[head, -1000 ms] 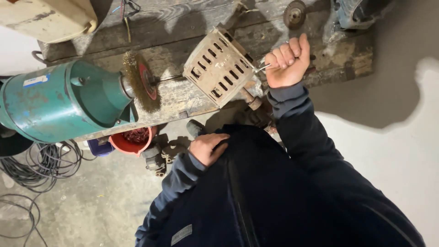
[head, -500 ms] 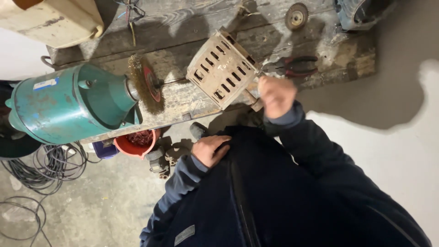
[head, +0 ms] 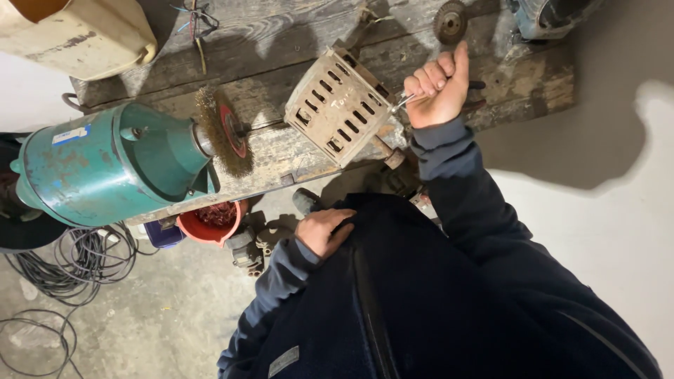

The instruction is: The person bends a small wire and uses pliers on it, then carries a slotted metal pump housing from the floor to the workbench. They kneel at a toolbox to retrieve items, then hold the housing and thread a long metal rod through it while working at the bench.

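Slotted metal housing [head: 339,105], beige and vented, is seen lying tilted on the worn wooden bench [head: 533,91], at its near edge, between the wire brush wheel [head: 226,140] and the right hand [head: 437,90]. The right hand is closed in a fist around a thin shiny metal tool [head: 401,102], whose tip is set against the housing's right corner; what kind of tool it is cannot be told. The left hand [head: 321,231] is laid flat and relaxed against the dark jacket [head: 421,309], holding nothing. The step in hand is judged to be work on a fastener or fitting at that corner. A firm hold on the housing would likely be called for next, since it rests loose. A teal motor [head: 105,165] drives the brush; a red tub [head: 210,221] and coiled cables [head: 77,263] lie on the floor below.
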